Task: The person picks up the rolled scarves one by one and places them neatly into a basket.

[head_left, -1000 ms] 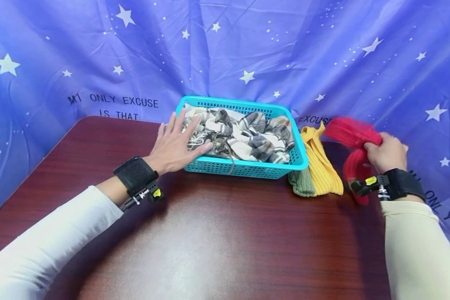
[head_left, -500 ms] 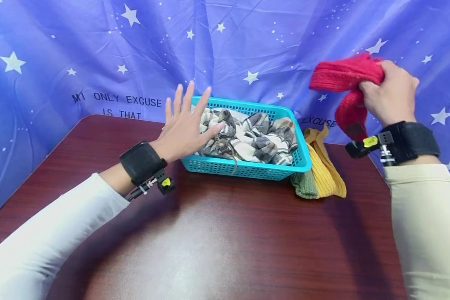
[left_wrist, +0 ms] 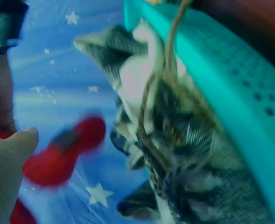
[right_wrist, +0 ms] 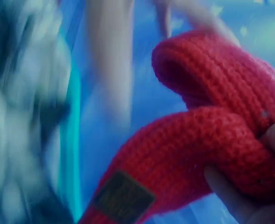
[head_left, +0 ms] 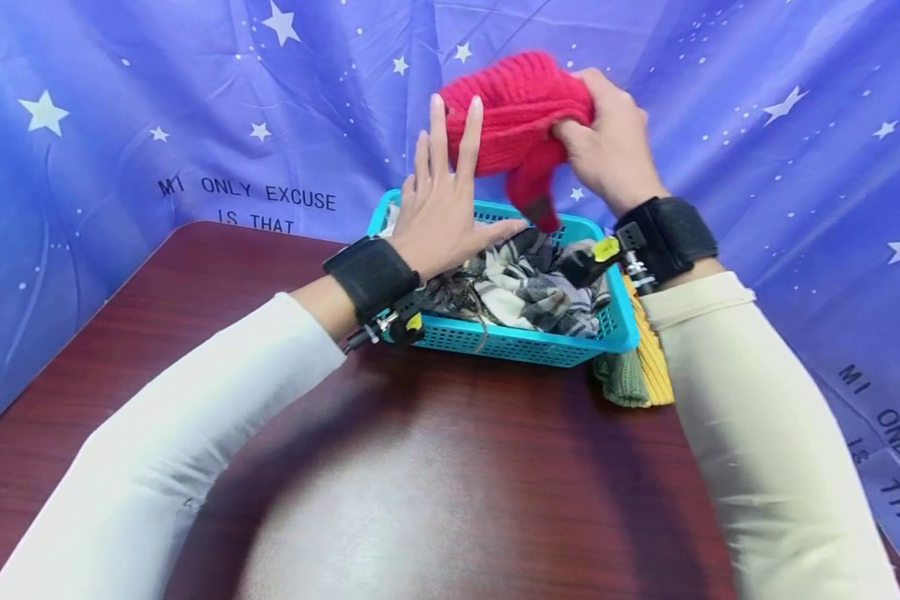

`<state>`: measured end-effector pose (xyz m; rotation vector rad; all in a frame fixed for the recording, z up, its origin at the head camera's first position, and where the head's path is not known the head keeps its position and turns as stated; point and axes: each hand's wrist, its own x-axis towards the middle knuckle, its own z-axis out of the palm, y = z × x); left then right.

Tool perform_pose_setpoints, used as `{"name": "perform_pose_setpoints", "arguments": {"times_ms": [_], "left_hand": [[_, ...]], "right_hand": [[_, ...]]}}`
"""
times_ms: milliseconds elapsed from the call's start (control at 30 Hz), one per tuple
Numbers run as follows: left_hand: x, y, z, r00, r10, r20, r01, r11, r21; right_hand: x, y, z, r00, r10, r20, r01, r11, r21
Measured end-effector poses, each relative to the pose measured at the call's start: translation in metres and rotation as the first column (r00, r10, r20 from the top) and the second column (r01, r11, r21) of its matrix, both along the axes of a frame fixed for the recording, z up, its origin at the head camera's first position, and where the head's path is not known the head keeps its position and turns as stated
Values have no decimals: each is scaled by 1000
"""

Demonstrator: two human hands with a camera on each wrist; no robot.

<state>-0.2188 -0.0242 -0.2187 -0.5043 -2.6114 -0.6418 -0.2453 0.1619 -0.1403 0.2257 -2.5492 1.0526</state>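
Red knit piece (head_left: pixel 513 117) was upper ctr of head frame, pinched in R hand (head_left: pixel 617 142). L hand (head_left: pixel 444 208), fingers straight & spread wide, overlapped it; contact unclear. Teal basket (head_left: pixel 521 346) w/ plaid cloth (head_left: pixel 528 292) sat mid-frame, yellow knit (head_left: pixel 651 354) by its R end.

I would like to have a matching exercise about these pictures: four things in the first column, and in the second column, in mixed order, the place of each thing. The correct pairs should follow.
Things
1. Turquoise perforated plastic basket
2. Red ribbed knitted item
3. Yellow ribbed knitted item
4. Black-and-white plaid cloth

Places
A. Lying inside the basket
B. Raised off the table, gripped by the right hand
C. Beside the basket, partly hidden by the right sleeve
D. Standing on the table, with cloth in it

Pairs: 1-D, 2-B, 3-C, 4-A
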Motion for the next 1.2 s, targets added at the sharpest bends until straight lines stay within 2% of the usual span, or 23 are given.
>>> {"name": "perform_pose_setpoints", "arguments": {"times_ms": [33, 67, 133, 167, 200, 233, 300, 367, 400, 433, 467, 500, 567, 600, 667, 800, 867, 933, 1000, 1033, 1100, 1133, 1200], "left_hand": [[-5, 2, 1, 999, 29, -26, -28, 1000, 13], [-10, 3, 1, 997, 50, -60, -48, 998, 34], [-20, 2, 3, 987, 78, -143, -67, 995, 80], [-24, 0, 5, 981, 83, -178, -66, 993, 98], [-28, -2, 8, 973, 79, -215, -57, 992, 110], [-32, -5, 10, 966, 69, -249, -43, 993, 110], [-38, -12, 14, 950, 32, -311, -13, 998, 64], [-43, -17, 19, 937, -17, -348, 5, 999, -36], [-46, -19, 20, 928, -41, -370, 5, 995, -98], [-49, -20, 20, 919, -66, -388, 3, 987, -161], [-52, -21, 20, 912, -92, -400, -1, 974, -226], [-55, -20, 20, 906, -116, -408, -7, 958, -287], [-62, -17, 16, 904, -156, -397, -12, 921, -389], [-66, -15, 14, 910, -169, -380, -10, 904, -428], [-72, -10, 8, 926, -188, -328, 5, 873, -487], [-82, -1, -2, 962, -173, -210, 36, 844, -534], [-85, 3, -4, 983, -139, -117, 52, 832, -552], [-87, 7, -4, 996, -93, 10, 83, 833, -547], [-88, 11, -5, 987, -43, 153, 117, 848, -518], [-89, 12, -6, 976, -28, 215, 134, 858, -497], [-91, 15, -8, 945, -24, 325, 181, 867, -464], [-93, 16, -9, 926, -28, 376, 215, 858, -467], [-98, 17, -11, 888, -42, 458, 300, 809, -505]], "right_hand": [[0, -8, -1, 996, 79, 36, -74, 989, -127], [0, -16, -2, 985, 163, 59, -143, 956, -255], [1, -26, -4, 938, 334, 89, -253, 838, -483], [1, -29, -6, 912, 397, 107, -276, 783, -557], [1, -30, -7, 891, 437, 123, -287, 752, -593], [1, -29, -9, 874, 465, 143, -291, 735, -613], [-1, -25, -12, 865, 461, 197, -289, 780, -555], [-4, -17, -15, 891, 385, 242, -278, 882, -380], [-7, -13, -17, 912, 329, 246, -268, 930, -251], [-9, -10, -19, 931, 275, 240, -253, 960, -120], [-12, -6, -22, 949, 222, 225, -232, 973, 18], [-15, -3, -24, 962, 178, 207, -209, 968, 141], [-21, 4, -30, 978, 114, 174, -168, 926, 339], [-23, 7, -34, 984, 93, 155, -150, 899, 412], [-27, 12, -42, 984, 58, 167, -136, 855, 500], [-33, 20, -57, 981, -17, 191, -105, 785, 611], [-36, 22, -61, 975, -26, 219, -123, 760, 639], [-39, 24, -64, 971, -6, 239, -155, 748, 646], [-42, 26, -67, 964, 26, 265, -196, 744, 639], [-43, 26, -70, 959, 38, 281, -213, 748, 629], [-46, 28, -76, 951, 69, 301, -252, 738, 626], [-46, 28, -78, 943, 84, 322, -277, 736, 618], [-47, 29, -82, 927, 100, 362, -315, 732, 604]]}}
